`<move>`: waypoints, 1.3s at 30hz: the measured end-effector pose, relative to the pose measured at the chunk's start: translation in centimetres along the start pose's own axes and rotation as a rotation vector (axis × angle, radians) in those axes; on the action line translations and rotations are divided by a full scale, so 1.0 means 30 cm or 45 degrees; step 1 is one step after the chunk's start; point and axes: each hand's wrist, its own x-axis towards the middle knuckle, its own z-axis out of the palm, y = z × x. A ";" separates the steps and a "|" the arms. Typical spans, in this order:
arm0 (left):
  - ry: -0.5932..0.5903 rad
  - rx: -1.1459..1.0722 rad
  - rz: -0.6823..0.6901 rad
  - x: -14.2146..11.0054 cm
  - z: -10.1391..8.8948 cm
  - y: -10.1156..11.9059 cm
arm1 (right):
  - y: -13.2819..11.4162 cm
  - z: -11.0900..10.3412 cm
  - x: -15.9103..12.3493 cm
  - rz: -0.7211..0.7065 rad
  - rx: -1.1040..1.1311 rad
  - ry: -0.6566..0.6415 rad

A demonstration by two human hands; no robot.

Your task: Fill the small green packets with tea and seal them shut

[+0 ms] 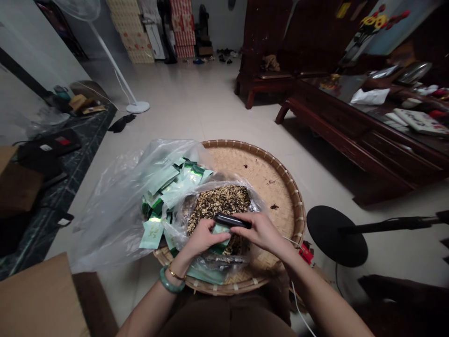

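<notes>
Black device [229, 220] — long axis crosswise

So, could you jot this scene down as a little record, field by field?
Left hand: holds a pale green packet
Right hand: grips a dark oblong object at the packet's upper edge
Under the hands: open clear bag of loose dark and golden bits
To its left: larger clear bag with green packets
Base: round woven tray
Tray's bare side: dark scraps
</notes>
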 end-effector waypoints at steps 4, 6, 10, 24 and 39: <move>-0.048 -0.007 0.031 0.002 0.000 -0.005 | 0.013 -0.014 -0.007 -0.014 -0.011 0.010; -0.077 -0.017 0.046 0.002 0.000 -0.003 | 0.024 -0.022 -0.013 -0.024 -0.032 0.038; -0.087 -0.026 0.054 0.000 -0.001 0.003 | 0.032 -0.027 -0.021 -0.038 -0.095 0.040; -0.021 0.047 -0.037 0.000 0.001 0.024 | 0.001 -0.006 -0.011 -0.060 -0.020 0.003; 0.075 -0.499 -0.128 0.000 0.012 -0.006 | 0.277 0.018 -0.017 0.145 -0.447 0.289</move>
